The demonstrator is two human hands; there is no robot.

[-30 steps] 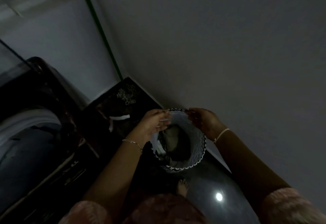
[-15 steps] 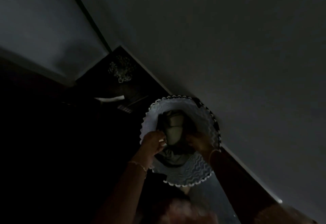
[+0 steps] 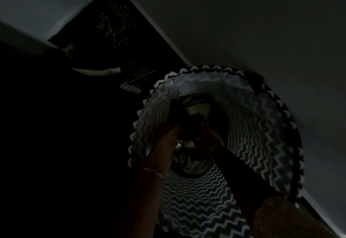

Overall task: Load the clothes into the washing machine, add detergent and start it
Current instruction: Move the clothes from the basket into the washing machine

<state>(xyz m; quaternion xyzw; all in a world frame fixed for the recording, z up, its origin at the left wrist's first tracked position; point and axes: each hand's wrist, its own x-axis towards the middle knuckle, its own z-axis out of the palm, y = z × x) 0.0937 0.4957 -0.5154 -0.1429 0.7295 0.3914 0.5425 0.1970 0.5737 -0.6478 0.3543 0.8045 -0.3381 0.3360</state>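
A round laundry basket [image 3: 262, 134] with a black-and-white zigzag pattern fills the middle of the dim head view, seen from above. Crumpled clothes [image 3: 196, 110], dark and pale, lie at its bottom. Both my arms reach down inside it. My left hand [image 3: 168, 136] and my right hand [image 3: 207, 138] are curled round the dark cloth between them. The fingertips are lost in shadow. The washing machine is out of view.
A grey wall [image 3: 243, 22] runs along the right, close behind the basket. A dark patterned floor patch [image 3: 116, 24] and a pale curved strip [image 3: 97, 71] lie at the upper left. The whole left side is black shadow.
My head has dropped closer over the basket, which now looks much larger. Both hands went from its rim down to the clothes and took hold of them.
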